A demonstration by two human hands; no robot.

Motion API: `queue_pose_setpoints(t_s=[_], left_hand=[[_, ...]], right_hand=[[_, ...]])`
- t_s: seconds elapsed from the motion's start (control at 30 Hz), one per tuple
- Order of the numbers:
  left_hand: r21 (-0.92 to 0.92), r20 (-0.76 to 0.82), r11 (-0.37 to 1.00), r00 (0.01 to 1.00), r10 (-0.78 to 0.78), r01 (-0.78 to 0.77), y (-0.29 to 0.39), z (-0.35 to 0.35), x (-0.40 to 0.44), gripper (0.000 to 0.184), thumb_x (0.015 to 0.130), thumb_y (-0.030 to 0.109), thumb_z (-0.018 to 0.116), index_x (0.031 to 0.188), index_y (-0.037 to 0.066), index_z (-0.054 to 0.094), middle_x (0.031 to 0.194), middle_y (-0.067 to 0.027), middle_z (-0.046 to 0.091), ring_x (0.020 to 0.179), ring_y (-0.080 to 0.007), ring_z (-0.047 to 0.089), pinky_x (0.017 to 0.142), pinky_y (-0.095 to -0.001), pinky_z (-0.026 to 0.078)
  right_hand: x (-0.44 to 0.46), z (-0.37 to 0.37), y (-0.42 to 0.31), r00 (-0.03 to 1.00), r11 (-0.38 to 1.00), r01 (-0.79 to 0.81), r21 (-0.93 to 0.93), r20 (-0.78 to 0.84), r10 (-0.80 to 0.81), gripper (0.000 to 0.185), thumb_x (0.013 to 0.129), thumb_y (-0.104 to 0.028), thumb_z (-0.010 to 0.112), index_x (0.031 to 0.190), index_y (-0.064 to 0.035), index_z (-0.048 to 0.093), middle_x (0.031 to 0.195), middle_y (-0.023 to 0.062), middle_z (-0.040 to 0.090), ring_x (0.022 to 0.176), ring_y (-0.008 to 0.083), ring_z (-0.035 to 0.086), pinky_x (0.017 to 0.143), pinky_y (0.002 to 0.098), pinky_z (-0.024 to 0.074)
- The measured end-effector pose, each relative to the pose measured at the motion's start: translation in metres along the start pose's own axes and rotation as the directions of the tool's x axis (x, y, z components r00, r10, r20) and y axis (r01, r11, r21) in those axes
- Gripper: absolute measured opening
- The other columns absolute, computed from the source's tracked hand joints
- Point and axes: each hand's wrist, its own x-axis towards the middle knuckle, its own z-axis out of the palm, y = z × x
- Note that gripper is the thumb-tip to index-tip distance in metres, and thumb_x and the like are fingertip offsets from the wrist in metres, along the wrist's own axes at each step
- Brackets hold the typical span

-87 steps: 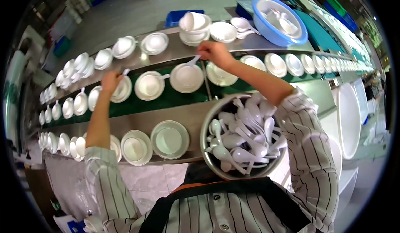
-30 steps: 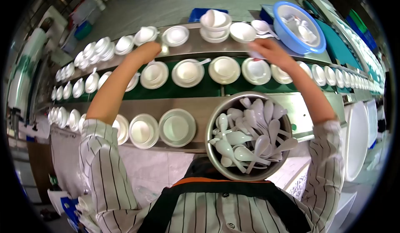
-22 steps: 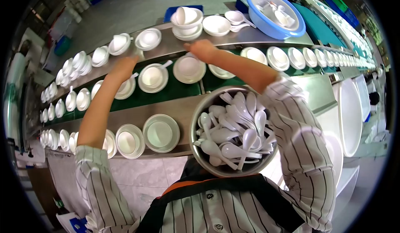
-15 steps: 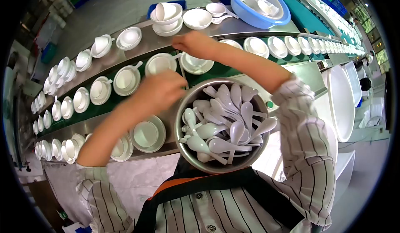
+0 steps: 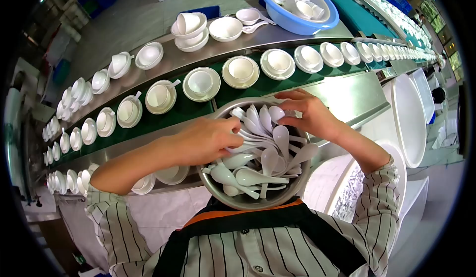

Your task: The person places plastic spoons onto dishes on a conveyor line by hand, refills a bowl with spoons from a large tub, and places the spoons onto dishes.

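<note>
Head view: a steel basin stands before you. Your left hand curls over its near-left side, grip unclear; your right hand has thumb and fingers apart. White soup spoons heaped inside should be light, stiff, slick, chippable: pinch by the handle.

Before you, the green belt carries white plates; beyond, your steel table bears white bowls and a blue basin.
</note>
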Motion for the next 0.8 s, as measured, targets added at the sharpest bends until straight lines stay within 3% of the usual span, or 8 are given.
queue_pose_setpoints(t_s=[0.13, 0.2, 0.27, 0.33, 0.5, 0.57, 0.7, 0.8], left_hand=[[-0.198, 0.274, 0.934, 0.931, -0.240, 0.299, 0.015, -0.024, -0.025, 0.014, 0.080, 0.007, 0.061, 0.090, 0.004, 0.050, 0.089, -0.0070, 0.056, 0.073, -0.0225, 0.058, 0.066, -0.0307, 0.047], [-0.615, 0.304, 0.659, 0.901, -0.308, 0.433, 0.009, -0.027, -0.037, 0.013, 0.080, 0.004, 0.059, 0.090, 0.003, 0.050, 0.089, -0.0069, 0.058, 0.073, -0.0177, 0.059, 0.066, -0.0281, 0.048], [-0.802, 0.193, 0.475, 0.909, -0.369, 0.363, -0.005, -0.023, -0.049, 0.012, 0.079, 0.000, 0.056, 0.089, 0.002, 0.050, 0.092, -0.0069, 0.060, 0.075, -0.0116, 0.059, 0.067, -0.0253, 0.050], [-0.880, 0.065, 0.402, 0.901, -0.428, 0.254, -0.028, -0.018, -0.055, 0.018, 0.081, 0.008, 0.059, 0.096, 0.000, 0.053, 0.093, -0.0086, 0.059, 0.078, -0.0141, 0.060, 0.068, -0.0273, 0.051], [-0.970, -0.224, 0.172, 0.899, -0.376, -0.170, -0.095, -0.013, -0.056, 0.035, 0.089, 0.027, 0.060, 0.103, -0.005, 0.054, 0.097, -0.0119, 0.060, 0.087, -0.0194, 0.061, 0.076, -0.0346, 0.052], [-0.963, -0.269, 0.146, 0.853, -0.447, -0.227, -0.113, -0.012, -0.058, 0.037, 0.089, 0.029, 0.059, 0.105, -0.005, 0.054, 0.097, -0.0131, 0.061, 0.086, -0.0207, 0.061, 0.078, -0.0348, 0.051], [-0.940, -0.341, 0.271, 0.641, -0.687, -0.209, -0.168, -0.016, -0.079, 0.025, 0.091, 0.015, 0.055, 0.107, -0.005, 0.054, 0.092, -0.0118, 0.062, 0.080, -0.0187, 0.063, 0.075, -0.0299, 0.053], [-0.877, -0.429, 0.480, 0.427, -0.796, 0.013, -0.197, -0.021, -0.113, 0.026, 0.084, 0.003, 0.060, 0.108, -0.002, 0.056, 0.092, -0.0087, 0.063, 0.079, -0.0152, 0.062, 0.071, -0.0264, 0.051]], right_hand=[[0.027, -0.012, -0.008, 0.984, 0.657, -0.165, 0.736, 0.080, 0.157, 0.017, 0.088, -0.009, 0.055, 0.102, 0.0003, 0.055, 0.113, 0.0096, 0.061, 0.107, 0.0156, 0.055, 0.086, 0.0298, 0.0449], [0.068, -0.016, 0.001, 0.989, 0.526, -0.142, 0.838, 0.101, 0.107, 0.015, 0.090, -0.011, 0.051, 0.100, 0.0007, 0.051, 0.104, 0.0115, 0.063, 0.087, 0.0146, 0.062, 0.083, 0.0278, 0.0480], [0.115, 0.000, 0.033, 0.974, 0.669, -0.223, 0.710, 0.191, 0.121, 0.021, 0.085, -0.019, 0.064, 0.088, -0.0005, 0.056, 0.090, 0.0099, 0.065, 0.075, 0.0141, 0.063, 0.071, 0.0277, 0.0508], [0.157, 0.031, 0.059, 0.999, 0.984, 0.042, 0.173, -0.021, -0.039, 0.018, 0.078, -0.018, 0.070, 0.083, -0.0035, 0.061, 0.081, 0.0073, 0.066, 0.073, 0.0228, 0.064, 0.068, 0.0331, 0.0501], [0.227, 0.101, 0.077, 0.977, 0.796, 0.182, -0.578, 0.198, -0.079, 0.026, 0.080, -0.010, 0.056, 0.106, -0.0085, 0.057, 0.080, 0.0124, 0.066, 0.076, 0.0299, 0.066, 0.062, 0.0422, 0.0511], [0.231, 0.120, 0.072, 0.936, 0.724, 0.324, -0.608, 0.319, -0.151, 0.032, 0.081, -0.010, 0.053, 0.113, -0.0098, 0.053, 0.077, 0.0129, 0.065, 0.075, 0.0296, 0.066, 0.060, 0.0430, 0.0516], [0.220, 0.125, 0.086, 0.869, 0.791, 0.435, -0.430, -0.027, -0.493, 0.027, 0.084, -0.016, 0.055, 0.110, -0.0099, 0.054, 0.082, 0.0082, 0.066, 0.074, 0.0315, 0.065, 0.061, 0.0430, 0.0515], [0.156, 0.056, 0.038, 0.979, 0.933, 0.145, -0.329, -0.089, -0.183, 0.026, 0.084, -0.026, 0.059, 0.102, -0.0073, 0.058, 0.074, 0.0119, 0.064, 0.068, 0.0341, 0.063, 0.061, 0.0440, 0.0500]])
